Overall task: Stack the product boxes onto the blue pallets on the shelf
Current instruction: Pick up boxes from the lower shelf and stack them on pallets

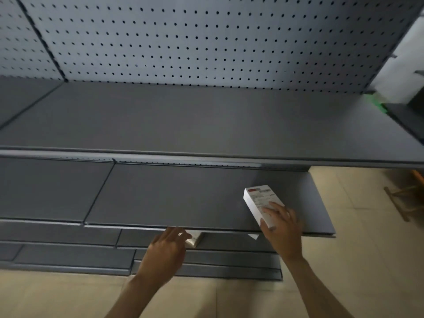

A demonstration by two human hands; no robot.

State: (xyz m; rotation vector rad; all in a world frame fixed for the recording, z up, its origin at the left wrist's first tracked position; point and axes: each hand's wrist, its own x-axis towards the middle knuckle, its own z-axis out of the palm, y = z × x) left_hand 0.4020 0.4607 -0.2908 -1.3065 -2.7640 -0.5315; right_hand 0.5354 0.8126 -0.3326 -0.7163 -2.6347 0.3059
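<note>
Gripping a white box (260, 201) by its near end, the right hand (281, 228) had its fingers laid over the printed top and curled round the long edge. The box ran away from the palm, its long axis pointing up and to the left. Its far end was over the right part of the middle shelf (172, 193) (whether it touched the surface could not be judged). The left hand (168, 245) reached forward lower down, fingertips at a smaller box (195, 240) that peeked from under that shelf's front lip. Blur hid whether they pinched it or only touched it. That smaller box lay just ahead and to the right of the left hand, nearer to it than to the right. Farther out were the upper shelf (206, 120) and the pegboard (206, 42). No blue pallet showed anywhere, so the placing spot probably lay outside the view, and the right hand seemed the readier to carry.
</note>
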